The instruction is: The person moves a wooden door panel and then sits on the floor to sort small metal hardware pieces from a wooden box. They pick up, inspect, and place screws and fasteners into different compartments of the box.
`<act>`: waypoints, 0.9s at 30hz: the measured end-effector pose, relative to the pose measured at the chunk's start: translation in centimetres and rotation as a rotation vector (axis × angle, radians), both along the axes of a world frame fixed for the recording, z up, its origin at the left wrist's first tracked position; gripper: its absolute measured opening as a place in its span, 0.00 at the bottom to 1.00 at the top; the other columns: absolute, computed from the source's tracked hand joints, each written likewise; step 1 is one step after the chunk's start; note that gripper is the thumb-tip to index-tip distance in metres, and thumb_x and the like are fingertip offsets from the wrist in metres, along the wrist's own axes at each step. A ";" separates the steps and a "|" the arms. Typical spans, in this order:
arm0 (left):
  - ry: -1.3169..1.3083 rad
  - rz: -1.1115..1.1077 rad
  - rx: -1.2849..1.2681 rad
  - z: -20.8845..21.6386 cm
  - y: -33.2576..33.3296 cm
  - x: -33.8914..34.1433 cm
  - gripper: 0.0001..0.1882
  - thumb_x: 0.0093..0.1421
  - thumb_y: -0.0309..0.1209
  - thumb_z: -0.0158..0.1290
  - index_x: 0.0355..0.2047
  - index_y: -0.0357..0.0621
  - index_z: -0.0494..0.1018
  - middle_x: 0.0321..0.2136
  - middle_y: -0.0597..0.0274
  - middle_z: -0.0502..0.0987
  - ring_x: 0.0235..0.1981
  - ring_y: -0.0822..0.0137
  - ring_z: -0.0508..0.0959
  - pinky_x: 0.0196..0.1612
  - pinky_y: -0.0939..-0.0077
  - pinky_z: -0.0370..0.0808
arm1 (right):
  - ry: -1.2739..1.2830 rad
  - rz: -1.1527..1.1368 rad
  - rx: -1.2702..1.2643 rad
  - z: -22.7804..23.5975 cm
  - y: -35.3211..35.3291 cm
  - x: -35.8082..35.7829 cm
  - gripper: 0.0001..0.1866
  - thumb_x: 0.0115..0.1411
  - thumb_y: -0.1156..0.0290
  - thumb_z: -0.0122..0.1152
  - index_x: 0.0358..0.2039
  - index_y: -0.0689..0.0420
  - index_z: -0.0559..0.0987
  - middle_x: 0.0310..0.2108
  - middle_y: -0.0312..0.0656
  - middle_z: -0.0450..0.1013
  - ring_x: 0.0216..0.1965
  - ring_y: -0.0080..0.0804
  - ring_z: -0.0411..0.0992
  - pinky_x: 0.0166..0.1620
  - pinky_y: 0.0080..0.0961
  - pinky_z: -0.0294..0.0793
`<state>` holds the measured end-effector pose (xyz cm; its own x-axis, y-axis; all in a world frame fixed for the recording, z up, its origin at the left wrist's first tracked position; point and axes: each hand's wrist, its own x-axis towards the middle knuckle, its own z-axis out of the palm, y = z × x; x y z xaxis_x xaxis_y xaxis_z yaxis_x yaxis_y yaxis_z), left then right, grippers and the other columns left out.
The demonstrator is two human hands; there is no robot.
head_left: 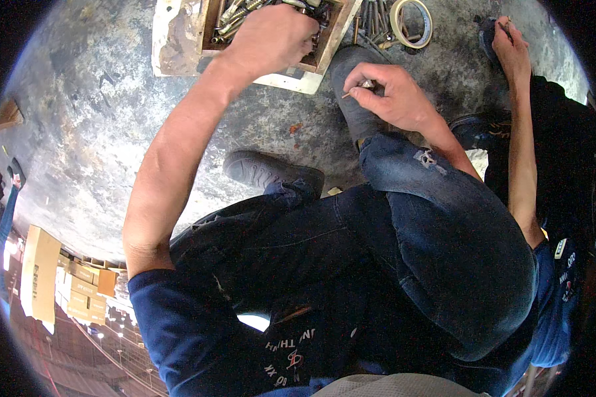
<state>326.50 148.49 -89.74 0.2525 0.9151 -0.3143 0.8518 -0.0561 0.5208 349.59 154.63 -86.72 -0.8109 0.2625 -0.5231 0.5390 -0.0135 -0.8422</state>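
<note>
Wooden box [334,34] of loose metal pieces [233,18] lies directly below the left hand [275,38], the nearer hand; visible pieces at its left side slant up-right. Left fingers curl down into the box; grip hidden, cannot tell whether anything is held. Right hand [396,98], beside the box's lower right corner, pinches a slim piece [346,96], tip pointing leftward.

The person wears a dark blue shirt [212,337] with short sleeves [157,308] and a small white and red print [293,358]. The blue jeans [450,264] have a torn spot [427,158] with white threads. The shoes [250,170] are grey.
</note>
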 end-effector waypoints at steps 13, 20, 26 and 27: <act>-0.999 0.687 -0.075 7.1 -2.4 -2.4 0.11 0.58 0.23 0.60 0.42 0.39 0.77 0.31 0.65 0.81 0.33 0.78 0.79 0.37 0.83 0.78 | 0.438 -0.495 -0.277 2.5 2.9 -3.5 0.10 0.66 0.72 0.54 0.45 0.65 0.74 0.34 0.46 0.78 0.35 0.33 0.78 0.39 0.27 0.79; -1.154 0.815 -0.183 7.9 -3.8 -2.1 0.15 0.59 0.27 0.59 0.45 0.34 0.74 0.35 0.56 0.80 0.36 0.66 0.81 0.45 0.71 0.79 | 0.508 -0.566 -0.386 3.3 1.7 -5.5 0.11 0.65 0.74 0.55 0.47 0.64 0.73 0.37 0.49 0.78 0.36 0.37 0.79 0.41 0.32 0.80; -1.449 0.799 -0.088 8.2 -4.4 -1.8 0.13 0.62 0.21 0.53 0.47 0.33 0.73 0.39 0.49 0.80 0.38 0.60 0.82 0.44 0.65 0.82 | 0.530 -0.608 -0.483 3.8 0.5 -5.6 0.12 0.65 0.75 0.54 0.47 0.64 0.72 0.38 0.50 0.77 0.37 0.37 0.79 0.42 0.31 0.80; -1.456 0.803 -0.075 8.3 -4.5 -1.8 0.12 0.62 0.21 0.53 0.47 0.33 0.73 0.38 0.48 0.80 0.39 0.60 0.82 0.44 0.65 0.82 | 0.529 -0.609 -0.493 3.9 0.4 -5.6 0.12 0.65 0.75 0.54 0.48 0.64 0.72 0.38 0.50 0.77 0.37 0.37 0.79 0.42 0.31 0.80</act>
<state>324.65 144.02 -81.40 -0.1420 0.9433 -0.3000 -0.5188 0.1872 0.8341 343.95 154.99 -82.80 -0.7707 0.5667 -0.2913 -0.1291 -0.5865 -0.7996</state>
